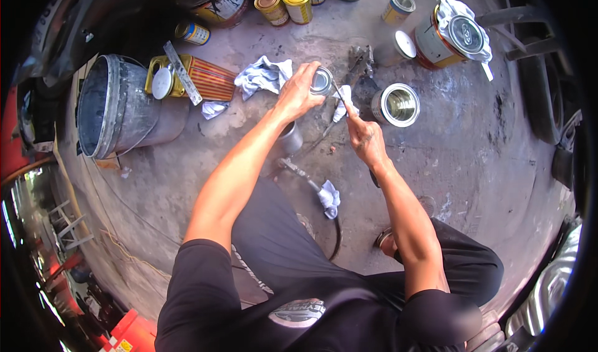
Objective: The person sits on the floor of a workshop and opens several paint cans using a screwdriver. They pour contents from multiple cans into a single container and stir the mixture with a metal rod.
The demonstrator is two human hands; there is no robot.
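My left hand (300, 91) is wrapped round a small metal can (321, 81), tilted so that its round silvery end shows. In my right hand (366, 139) is a thin rod-like tool (339, 93), its far end at the can's rim; its exact kind I cannot make out. An open metal can (400, 105) with a shiny inside stands just right of that hand. Behind the tool lies a crumpled white cloth (342, 105). Below my left wrist rests a spray gun (302, 172) with a grey cup (289, 140), another white cloth (329, 199) and a dark hose.
On the left, a big grey bucket (128, 112) lies tipped beside a striped rectangular tin (212, 78) bearing a metal strip (182, 71). White rags (264, 76) lie beyond. Several paint cans (298, 6) line the far side; a large lidded can (436, 43) stands far right.
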